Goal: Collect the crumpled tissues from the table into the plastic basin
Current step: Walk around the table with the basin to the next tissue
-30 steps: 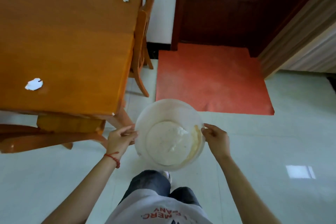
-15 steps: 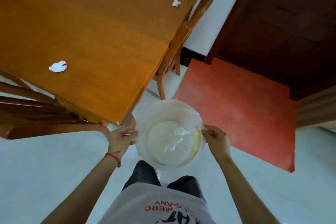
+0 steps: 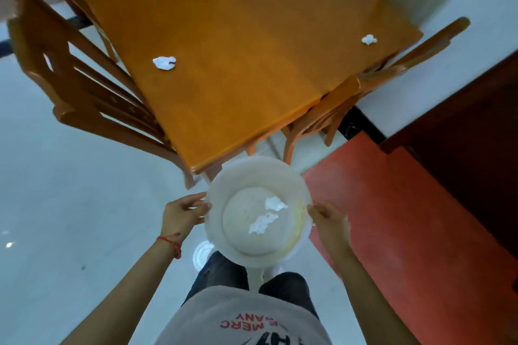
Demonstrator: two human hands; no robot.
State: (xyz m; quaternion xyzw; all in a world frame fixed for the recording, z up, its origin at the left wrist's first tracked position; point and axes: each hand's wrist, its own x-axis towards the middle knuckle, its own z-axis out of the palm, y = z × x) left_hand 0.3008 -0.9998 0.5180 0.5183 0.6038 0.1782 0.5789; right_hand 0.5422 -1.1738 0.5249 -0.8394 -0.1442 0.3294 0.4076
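Tissues (image 3: 164, 63) and (image 3: 369, 39) lie on table (image 3: 252, 50) well ahead of our left hand (image 3: 183, 214) and right hand (image 3: 329, 221), both clamped on basin (image 3: 224, 176) rim; we keep it level, free one hand.

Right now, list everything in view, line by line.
table: one, orange wood, upper centre
tissues on table: two, white, one near left edge, one near far right corner
basin: one, translucent white, held off the table's near corner
tissues in basin: two, white, on its bottom
chairs: two, orange wood, one left, one right of table
mat: one, red, floor right
left hand: on basin's left rim
right hand: on basin's right rim
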